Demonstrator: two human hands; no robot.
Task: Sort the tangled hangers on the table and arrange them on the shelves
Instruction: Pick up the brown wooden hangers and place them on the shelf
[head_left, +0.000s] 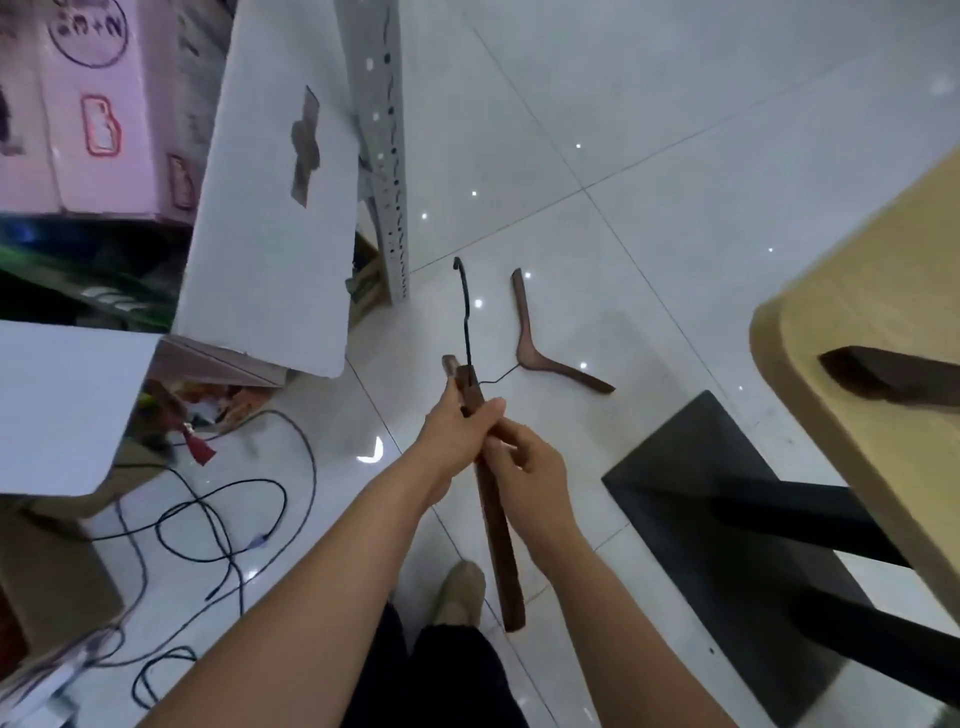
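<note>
Our left hand (462, 431) and right hand (535, 473) both clamp one wooden hanger (501, 545), its hook (464, 312) pointing away. A second hanger (540, 358) lies on the floor (675, 156) beyond, near the table (883, 291).

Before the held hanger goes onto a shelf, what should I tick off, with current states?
1. Left hand and right hand both grip the held hanger: ok.
2. Its hook free of the wire on the floor hanger: cannot tell.
3. Floor free of hangers: not ok, one lies on the tiles.
4. Table cleared: not ok, a dark hanger lies there.
5. Cables out of the path: cannot tell.
</note>
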